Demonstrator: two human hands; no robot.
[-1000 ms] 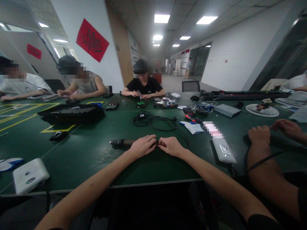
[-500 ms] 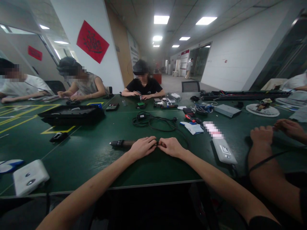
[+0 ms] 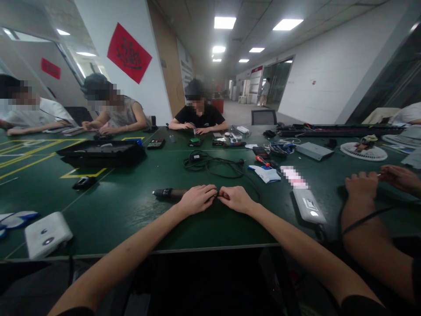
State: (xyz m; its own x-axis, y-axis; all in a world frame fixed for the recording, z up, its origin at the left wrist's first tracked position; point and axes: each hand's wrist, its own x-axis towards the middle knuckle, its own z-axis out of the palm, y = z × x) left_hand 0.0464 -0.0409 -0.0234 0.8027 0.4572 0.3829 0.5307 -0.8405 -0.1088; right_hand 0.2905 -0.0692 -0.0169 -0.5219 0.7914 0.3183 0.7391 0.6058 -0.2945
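the chuck-ended tool (image 3: 167,193) is being gripped in the left hand (image 3: 198,199), lying sideways along the green tabletop (image 3: 128,213). the right hand (image 3: 238,199) is being held curled at the tail end; whether anything is being pinched there cannot be told. judged best: tool being pinned flat, force being applied gently, coiled black cable (image 3: 196,156) beyond being left unsnagged.

Green table (image 3: 115,210) — drill (image 3: 169,193), black tray (image 3: 104,160), cable (image 3: 196,156).
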